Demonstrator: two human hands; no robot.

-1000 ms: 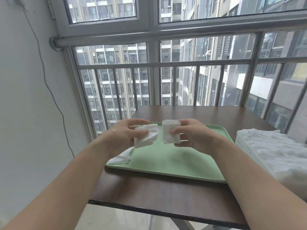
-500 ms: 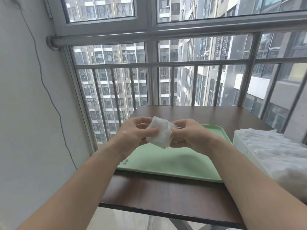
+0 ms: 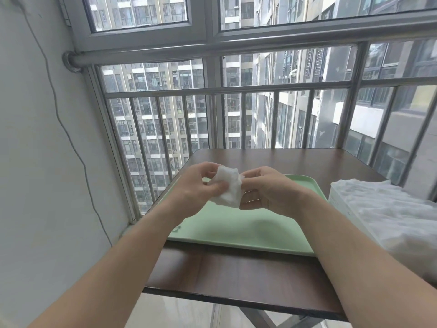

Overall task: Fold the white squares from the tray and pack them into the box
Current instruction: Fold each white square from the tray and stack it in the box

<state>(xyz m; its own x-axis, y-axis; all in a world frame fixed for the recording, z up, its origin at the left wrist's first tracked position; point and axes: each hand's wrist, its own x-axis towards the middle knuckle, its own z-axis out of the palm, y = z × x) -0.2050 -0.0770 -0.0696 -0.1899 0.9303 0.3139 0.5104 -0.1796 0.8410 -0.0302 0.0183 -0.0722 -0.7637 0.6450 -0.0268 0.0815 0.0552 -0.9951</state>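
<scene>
While both hands are held up over the tray, the soft white fabric square (image 3: 228, 188) sits right between them, bunched and partly folded, not touching anything below it. The left hand (image 3: 201, 185) pinches the square's left side, thumb across the front and the other fingers curled in around it. The right hand (image 3: 268, 195) has its fingers curled in on the right edge, so it's gripping too, though the fabric hides exactly where its fingertips land. Directly under the hands is the flat pale green plastic tray with a raised rim (image 3: 236, 233), lying on the dark brown wooden table (image 3: 236, 280), and there's a soft shadow on the tray below the right hand. Off to the right of the right hand, out past the wrist, is the white rectangular box (image 3: 340, 202), just beside the tray's right edge. It's heaped with crumpled white fabric (image 3: 383, 209) that rises above its rim. Beyond the hands is a metal window railing (image 3: 260, 87) with apartment blocks behind it, and way out left of the left hand is a plain pale grey wall (image 3: 35, 162).
</scene>
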